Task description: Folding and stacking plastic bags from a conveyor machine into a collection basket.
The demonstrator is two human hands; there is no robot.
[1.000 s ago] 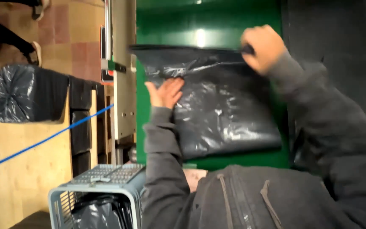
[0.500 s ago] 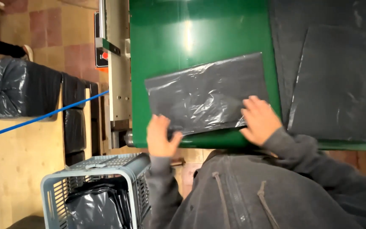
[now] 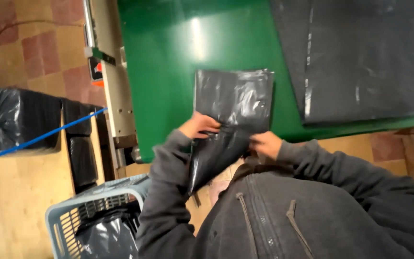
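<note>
At the near edge of the green desk (image 3: 168, 72), a folded black plastic bag (image 3: 233, 103) overhangs toward the person, long axis near-to-far. Left hand (image 3: 198, 125) pinches its near-left edge; right hand (image 3: 266, 144) grips the near-right corner. Both equally close.

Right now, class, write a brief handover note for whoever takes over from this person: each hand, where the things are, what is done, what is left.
Left hand: grips the folded black bag at its near left edge.
Right hand: grips its near right edge.
The bag lies folded on the green table, its near end hanging off.
More black sheeting lies to the right; bagged bundles fill the grey basket.
Done: bag folded to a narrow panel.
Left: probably finishing the fold.
</note>
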